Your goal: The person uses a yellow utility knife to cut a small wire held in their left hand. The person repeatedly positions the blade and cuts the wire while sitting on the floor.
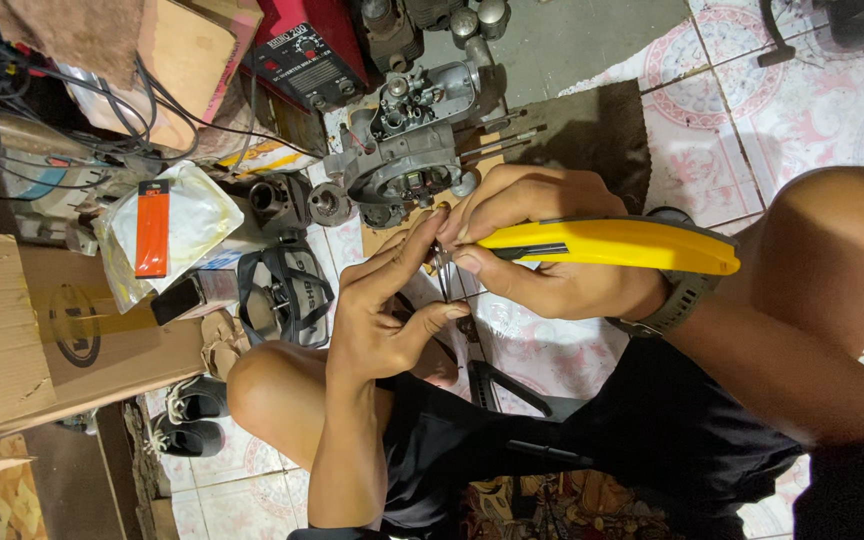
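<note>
- The floor [812, 110] was tiled, white with pink floral rings; a bare grey patch lay at top centre, with a dark mat [602, 130] below it.
- An engine [412, 150] of grey metal sat on the floor at upper centre, studs sticking out to the right.
- A red machine [307, 45] stood at the top, tangled black cables [42, 90] at upper left.
- A brown carton [22, 330] with a round dark mark and yellowish tape filled the left edge; another brown box [177, 50] sat at upper left.
- A clear plastic bag [177, 225] held white paper, with a narrow orange packet [152, 228] lying on it.
- Shoes [192, 415] lay at lower left.
- The right hand [532, 240] was closed around a yellow knife [612, 245], its tip pointing left at centre frame.
- The left hand [382, 310] pinched a thin cable [444, 275] between fingertips, just beside the knife tip.
</note>
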